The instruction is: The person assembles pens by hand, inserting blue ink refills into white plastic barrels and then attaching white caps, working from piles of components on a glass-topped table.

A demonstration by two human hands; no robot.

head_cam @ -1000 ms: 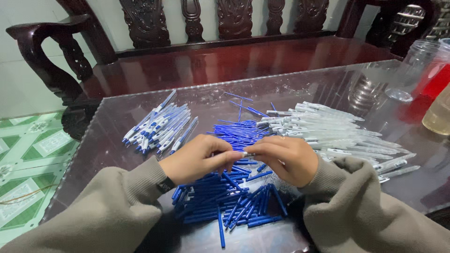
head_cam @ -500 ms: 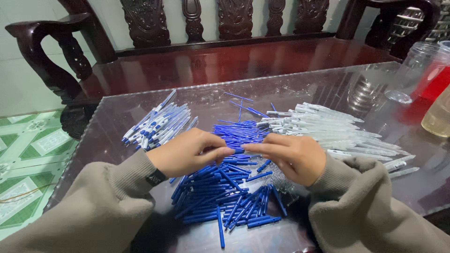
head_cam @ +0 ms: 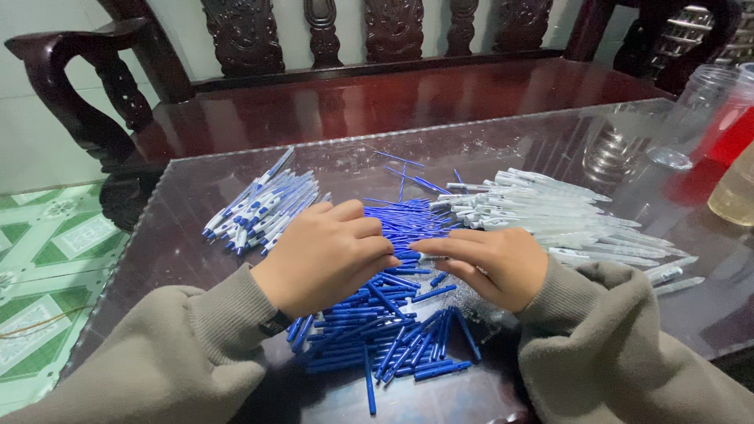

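Head view looks down on a glass-topped counter point(head_cam: 196, 196) with a dark carved wooden bench point(head_cam: 377, 94) behind it. At the far right stand a clear ribbed glass jar point(head_cam: 695, 110), a red container point(head_cam: 734, 129) and a pale yellowish cup point(head_cam: 734, 192). To the left lies a small heap of assembled blue-and-white pens point(head_cam: 263, 206); to the right, a fanned stack of translucent white pen barrels point(head_cam: 542, 216) with tapered tips. None of these blocks the hands.

Between the two heaps spreads a loose pile of thin blue plastic refill tubes point(head_cam: 393, 330), straight, smooth and crossing at all angles. Both hands hover right over this pile, fingertips meeting near its middle. Left hand point(head_cam: 326, 255) is curled, knuckles up, fingers bunched together. Right hand point(head_cam: 491, 263) has its fingers stretched toward the left one, pinching a slim pale pen part point(head_cam: 412, 256) that runs between them; whether the left hand also grips it cannot be told. Soft grey-brown sleeves point(head_cam: 181, 353) cover both wrists.
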